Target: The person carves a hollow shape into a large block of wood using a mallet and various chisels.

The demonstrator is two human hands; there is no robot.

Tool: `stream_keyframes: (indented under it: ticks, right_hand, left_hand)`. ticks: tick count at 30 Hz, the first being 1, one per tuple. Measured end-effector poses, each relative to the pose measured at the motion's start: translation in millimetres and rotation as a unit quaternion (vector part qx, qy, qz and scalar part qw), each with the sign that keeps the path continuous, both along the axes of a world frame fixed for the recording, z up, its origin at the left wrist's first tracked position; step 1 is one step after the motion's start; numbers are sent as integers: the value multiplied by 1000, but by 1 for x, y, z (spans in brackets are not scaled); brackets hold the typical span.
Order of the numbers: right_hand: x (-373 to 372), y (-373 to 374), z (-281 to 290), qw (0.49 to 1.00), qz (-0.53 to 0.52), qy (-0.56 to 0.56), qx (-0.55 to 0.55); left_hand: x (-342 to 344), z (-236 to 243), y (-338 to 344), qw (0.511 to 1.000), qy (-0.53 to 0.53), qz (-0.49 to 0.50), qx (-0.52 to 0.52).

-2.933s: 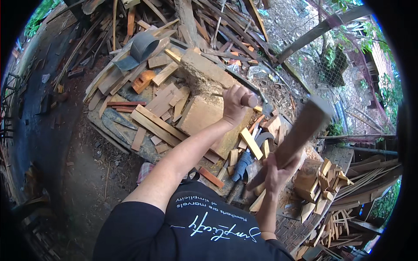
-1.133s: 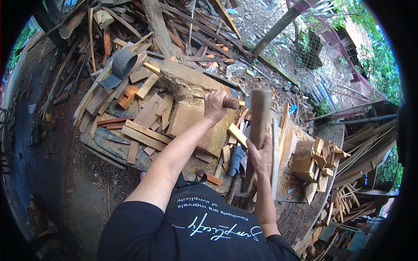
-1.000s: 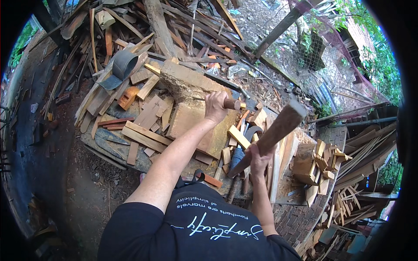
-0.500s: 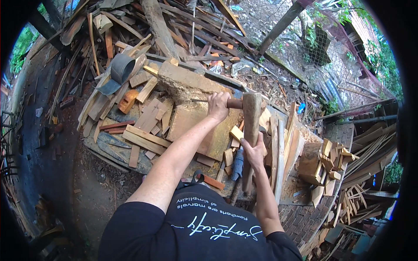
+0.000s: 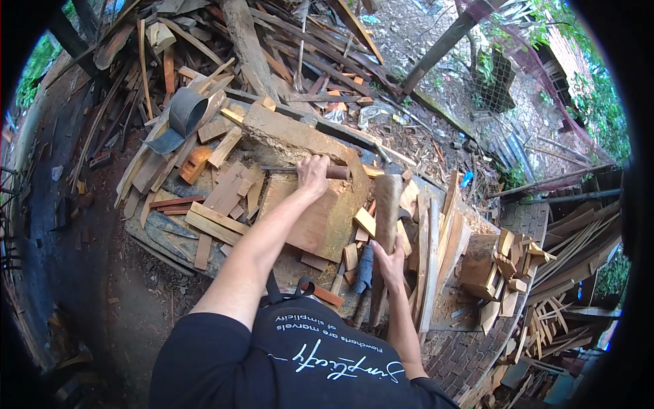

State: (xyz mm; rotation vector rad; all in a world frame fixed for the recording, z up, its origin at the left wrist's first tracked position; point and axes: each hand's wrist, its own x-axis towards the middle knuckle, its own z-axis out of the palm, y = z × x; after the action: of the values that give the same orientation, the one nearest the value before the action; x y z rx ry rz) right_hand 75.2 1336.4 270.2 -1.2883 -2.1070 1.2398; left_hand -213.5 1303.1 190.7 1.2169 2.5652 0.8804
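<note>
My left hand (image 5: 313, 176) is wrapped around a chisel with a brown wooden handle (image 5: 338, 172). Its thin dark blade points left, over the step cut into a large wooden block (image 5: 306, 218). The block's raised far part has a rough, hacked inner face. My right hand (image 5: 390, 263) is closed around a club-like wooden mallet (image 5: 387, 204), wide at the far end. A gap separates the mallet's head from the butt of the chisel handle. Beside the mallet lies a tool with a blue-wrapped grip (image 5: 364, 270).
Offcuts crowd the bench left of the block, including an orange-brown wooden piece (image 5: 196, 165) and a curved grey sheet (image 5: 187, 112). Upright planks (image 5: 429, 259) and a wooden box of scraps (image 5: 480, 266) stand to the right. A timber heap (image 5: 320, 51) rises behind.
My left hand and the chisel have shifted left and slightly nearer along the block. The mallet has come away from the chisel handle and moved a little nearer to me.
</note>
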Motion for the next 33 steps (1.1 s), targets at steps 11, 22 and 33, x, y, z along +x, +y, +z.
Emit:
stream_keyframes:
  ticks: [11, 22, 33]
  right_hand:
    - [-10, -24, 78, 974, -70, 117, -179]
    - [-20, -43, 116, 985, -41, 113, -126]
    - [-38, -46, 159, 951, 28, 299, 76]
  left_hand:
    - [18, 100, -15, 935, -10, -130, 331]
    - [8, 97, -27, 925, -63, -139, 349]
    - [0, 89, -35, 919, -119, -182, 329]
